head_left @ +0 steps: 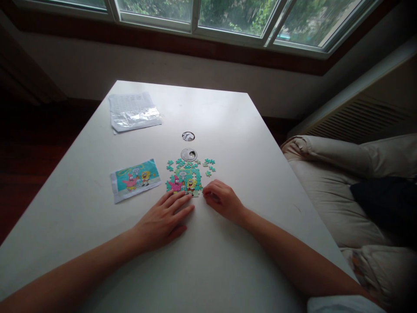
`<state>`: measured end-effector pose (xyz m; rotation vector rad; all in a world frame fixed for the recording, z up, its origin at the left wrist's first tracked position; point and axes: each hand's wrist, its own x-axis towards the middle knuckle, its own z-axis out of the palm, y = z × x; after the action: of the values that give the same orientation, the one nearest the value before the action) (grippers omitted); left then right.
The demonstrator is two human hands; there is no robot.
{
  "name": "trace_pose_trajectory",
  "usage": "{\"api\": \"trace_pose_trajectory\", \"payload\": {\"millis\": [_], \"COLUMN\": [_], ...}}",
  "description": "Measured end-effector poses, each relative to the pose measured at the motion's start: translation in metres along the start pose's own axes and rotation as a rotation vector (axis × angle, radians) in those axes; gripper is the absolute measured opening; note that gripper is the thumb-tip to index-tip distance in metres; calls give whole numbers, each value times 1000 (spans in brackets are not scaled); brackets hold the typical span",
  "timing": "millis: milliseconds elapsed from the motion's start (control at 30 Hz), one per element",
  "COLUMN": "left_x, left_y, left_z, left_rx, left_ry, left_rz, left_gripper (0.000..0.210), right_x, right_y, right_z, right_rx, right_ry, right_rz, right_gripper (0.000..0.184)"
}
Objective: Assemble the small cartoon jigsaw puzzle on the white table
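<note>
A partly joined jigsaw puzzle with pink and yellow cartoon figures on teal lies flat on the white table. My left hand rests at its lower left edge, fingers stretched out and fingertips touching the bottom pieces. At the puzzle's lower right edge is my right hand, its fingers curled together in a pinch by the border. Whatever sits between those fingertips is too small to make out. Loose teal puzzle pieces lie scattered above and to the right of the joined part. Left of the puzzle lies a printed reference picture showing the same figures.
Papers in a clear plastic sleeve lie at the table's far left. Two round grommets, a near one and a far one, are set in the white table. A cushioned sofa stands on the right, below the windows' wall.
</note>
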<state>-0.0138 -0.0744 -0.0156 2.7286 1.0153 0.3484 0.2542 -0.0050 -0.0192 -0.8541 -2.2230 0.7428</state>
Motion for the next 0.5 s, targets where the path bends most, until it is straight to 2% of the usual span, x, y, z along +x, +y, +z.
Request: {"api": "trace_pose_trajectory", "payload": {"millis": [100, 367, 500], "left_x": [0, 0, 0], "left_y": [-1, 0, 0], "left_z": [1, -1, -2], "left_rx": [10, 9, 20], "left_ry": [-21, -14, -25], "left_rz": [1, 1, 0], "left_gripper": [55, 55, 55], "right_x": [1, 2, 1], "right_y": [2, 1, 0], "right_z": [-1, -3, -2], "right_rx": [-13, -42, 75], "right_ry": [-5, 57, 93], "right_rz": [-51, -48, 9], "right_gripper": [11, 8, 5]}}
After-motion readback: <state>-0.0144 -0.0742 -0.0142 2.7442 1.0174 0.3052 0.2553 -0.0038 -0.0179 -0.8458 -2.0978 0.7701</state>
